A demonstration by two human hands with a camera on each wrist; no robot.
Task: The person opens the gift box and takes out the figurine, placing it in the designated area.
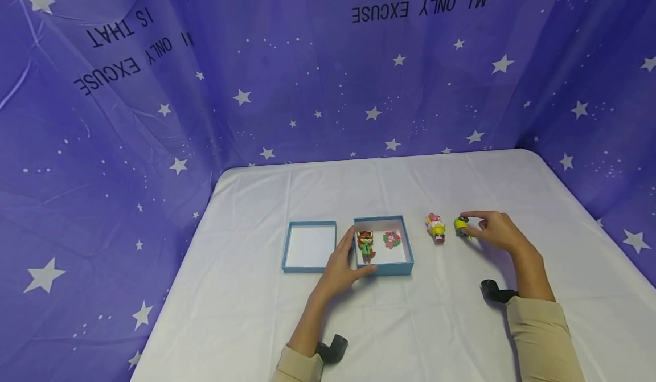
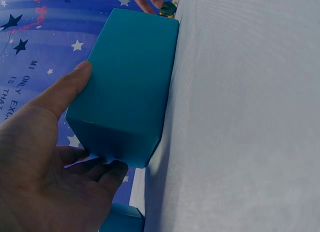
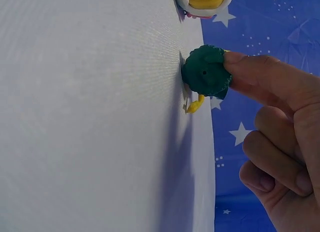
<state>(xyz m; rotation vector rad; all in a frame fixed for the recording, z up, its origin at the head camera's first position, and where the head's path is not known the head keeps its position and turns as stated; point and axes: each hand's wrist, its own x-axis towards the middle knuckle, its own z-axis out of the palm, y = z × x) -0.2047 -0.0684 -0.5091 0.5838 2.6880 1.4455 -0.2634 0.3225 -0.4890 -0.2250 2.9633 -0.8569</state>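
My left hand [image 1: 338, 269] grips the near left corner of an open blue box [image 1: 394, 270], thumb along the front wall and fingers at its left side. A fox figurine [image 1: 365, 248] in green clothing lies inside the box at the left. To its right in the box lies a small pink piece [image 1: 392, 239] with green edges. My right hand [image 1: 497, 231] pinches a small yellow figurine [image 1: 460, 226] between thumb and index finger, close over the tablecloth; its round green underside [image 3: 207, 72] shows in the right wrist view. Beside it lies a pink, white and yellow figurine [image 1: 436, 228].
The blue-rimmed box lid [image 1: 310, 269] lies left of the box, inner side up. A white cloth [image 1: 410, 325] covers the table. Behind and beside it hangs a purple star-patterned curtain [image 1: 328, 74]. Each wrist carries a black camera mount [image 1: 333, 349].
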